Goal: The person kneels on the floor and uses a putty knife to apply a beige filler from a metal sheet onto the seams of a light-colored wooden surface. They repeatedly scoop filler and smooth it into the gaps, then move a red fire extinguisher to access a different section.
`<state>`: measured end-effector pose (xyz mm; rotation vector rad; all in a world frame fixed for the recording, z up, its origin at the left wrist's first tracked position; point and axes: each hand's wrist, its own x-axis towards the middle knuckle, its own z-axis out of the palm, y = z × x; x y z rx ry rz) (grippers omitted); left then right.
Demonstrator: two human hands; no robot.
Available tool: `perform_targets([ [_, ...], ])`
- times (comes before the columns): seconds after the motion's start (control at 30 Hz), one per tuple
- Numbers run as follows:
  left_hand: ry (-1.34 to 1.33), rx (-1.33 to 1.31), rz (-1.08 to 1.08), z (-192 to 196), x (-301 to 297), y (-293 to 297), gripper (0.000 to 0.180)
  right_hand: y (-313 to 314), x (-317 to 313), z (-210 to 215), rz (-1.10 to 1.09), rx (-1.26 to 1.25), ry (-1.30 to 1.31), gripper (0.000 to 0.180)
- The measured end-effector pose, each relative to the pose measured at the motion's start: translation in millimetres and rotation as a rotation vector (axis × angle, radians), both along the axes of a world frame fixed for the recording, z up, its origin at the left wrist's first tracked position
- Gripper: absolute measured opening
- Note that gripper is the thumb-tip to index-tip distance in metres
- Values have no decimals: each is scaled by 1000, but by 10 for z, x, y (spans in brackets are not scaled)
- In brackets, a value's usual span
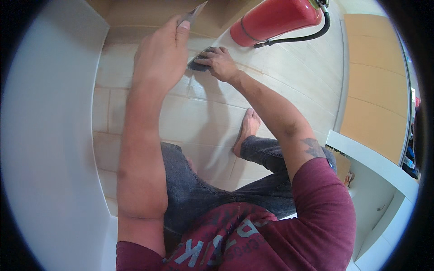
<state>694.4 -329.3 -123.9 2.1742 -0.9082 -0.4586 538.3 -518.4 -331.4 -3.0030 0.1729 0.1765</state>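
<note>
Up near the far edge, my left hand [160, 56] is closed, its thumb pressing on a thin, flat grey blade-like piece [193, 13] with a pointed tip. It is raised over the floor beside the white wall. To its right, my right hand [221, 64] bends its fingers over a dark grey pad [199, 66] and presses it down on the pale tiled floor [199, 117]. The pad's edge looks rough; its exact kind I cannot tell. My left palm and most of what it grips are hidden.
A red fire extinguisher [278, 22] with a black hose [298, 39] stands just beyond my right hand. On the left rises a white wall [49, 117]. Tan panels [375, 86] and a white shelf unit [379, 158] are on the right. My bare foot [248, 128] rests on the tiles.
</note>
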Motion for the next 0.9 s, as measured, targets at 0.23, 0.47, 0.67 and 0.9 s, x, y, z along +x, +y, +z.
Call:
perform_targets([
  [0.23, -35, -6, 49, 27, 10, 138, 45, -220, 64, -213, 252, -58, 24, 62],
  [0.47, 14, 12, 83, 93, 105, 205, 47, -218, 16, -213, 290, -175, 37, 54],
  [0.67, -14, 54, 67, 71, 96, 153, 45, 28, -92, -212, 233, -105, 142, 62],
  [0.9, 17, 21, 34, 104, 105, 82, 46, 152, -142, -184, 380, -94, -78, 49],
])
